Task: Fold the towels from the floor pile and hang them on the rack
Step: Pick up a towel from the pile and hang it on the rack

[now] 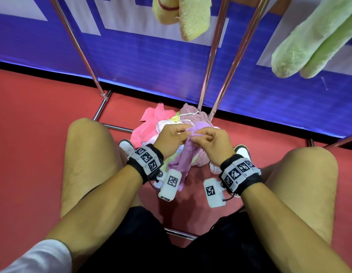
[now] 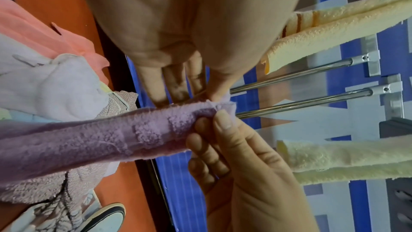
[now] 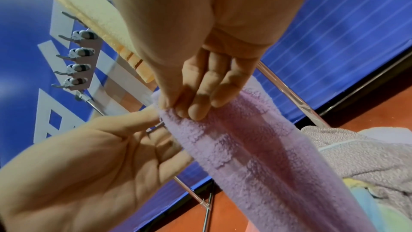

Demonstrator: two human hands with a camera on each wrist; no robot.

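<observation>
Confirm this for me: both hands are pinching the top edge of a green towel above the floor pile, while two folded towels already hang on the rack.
Wrong in one respect: the towel in the grip of the left hand and right hand is purple, not green, as both wrist views show. The rest stands: it hangs above the floor pile, and a yellow towel and a green towel hang on the rack.

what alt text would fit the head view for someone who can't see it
Both hands, left hand and right hand, pinch the top edge of a lilac terry towel above a mixed towel pile on red floor. Yellow towel and green towel hang on the chrome rack.
</observation>
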